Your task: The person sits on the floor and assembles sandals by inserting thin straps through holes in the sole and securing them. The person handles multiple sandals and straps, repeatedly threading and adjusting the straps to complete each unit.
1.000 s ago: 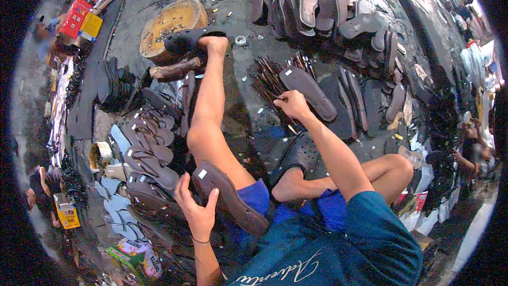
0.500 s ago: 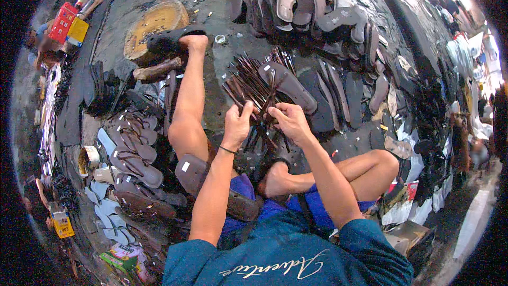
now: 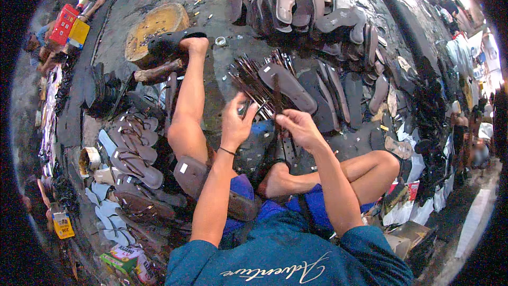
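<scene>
My right hand (image 3: 300,130) pinches a long dark brown strap (image 3: 277,92) between thumb and fingers; the strap runs upright past the fingertips. My left hand (image 3: 236,127) is a little way to the left, thumb up, fingers curled around a small dark object whose kind I cannot make out. Just beyond both hands lies a bundle of thin dark straps (image 3: 250,83). A dark brown sandal sole (image 3: 290,91) with a small white label rests against its right side. Another labelled sole (image 3: 191,176) lies on my left thigh.
Finished-looking thong sandals (image 3: 138,165) are piled at my left. A row of soles (image 3: 286,4) stands at the far side, with more soles (image 3: 334,95) to the right. A round wooden block (image 3: 159,24) sits by my outstretched left foot. A person (image 3: 45,47) is at the far left.
My hands have moved apart from each other. The left hand no longer touches the straps in the middle, and one strap hangs straighter at the right hand.
</scene>
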A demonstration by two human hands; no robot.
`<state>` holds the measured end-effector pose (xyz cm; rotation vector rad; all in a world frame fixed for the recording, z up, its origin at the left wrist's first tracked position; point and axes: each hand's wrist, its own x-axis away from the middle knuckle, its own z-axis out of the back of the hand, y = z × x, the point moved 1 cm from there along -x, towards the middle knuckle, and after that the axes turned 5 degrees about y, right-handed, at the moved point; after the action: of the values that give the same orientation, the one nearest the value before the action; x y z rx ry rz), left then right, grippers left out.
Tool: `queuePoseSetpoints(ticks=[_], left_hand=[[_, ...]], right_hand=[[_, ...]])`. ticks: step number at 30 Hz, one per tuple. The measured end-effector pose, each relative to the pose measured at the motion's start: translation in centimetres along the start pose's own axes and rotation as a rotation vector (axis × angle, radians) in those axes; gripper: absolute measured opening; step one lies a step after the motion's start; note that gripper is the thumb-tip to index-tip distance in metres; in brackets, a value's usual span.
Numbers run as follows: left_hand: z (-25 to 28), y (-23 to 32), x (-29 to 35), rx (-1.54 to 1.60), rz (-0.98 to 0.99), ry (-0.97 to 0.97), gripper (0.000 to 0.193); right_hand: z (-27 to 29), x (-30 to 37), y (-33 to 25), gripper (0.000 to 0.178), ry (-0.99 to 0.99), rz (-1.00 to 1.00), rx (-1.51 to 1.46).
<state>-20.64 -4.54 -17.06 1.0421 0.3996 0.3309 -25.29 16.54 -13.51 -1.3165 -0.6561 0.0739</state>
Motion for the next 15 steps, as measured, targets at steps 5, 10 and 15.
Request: queuePoseSetpoints(ticks=[5,10,15], left_hand=[[1.4,5.0,-0.4,0.702,0.423,-0.218,0.023],[3.1,5.5,1.0,0.806,0.517,-0.037,0.020],[4.6,6.5,2.1,0.653,0.446,-0.052,0.019]], right_hand=[[-3.6,2.7,-0.8,0.022,-0.031,0.037,-0.130],[-5.1,3.7,-2.3,0.025,0.213,0.054,-0.130],[-3.4,2.9,-2.1,0.034,0.629,0.517,0.752]])
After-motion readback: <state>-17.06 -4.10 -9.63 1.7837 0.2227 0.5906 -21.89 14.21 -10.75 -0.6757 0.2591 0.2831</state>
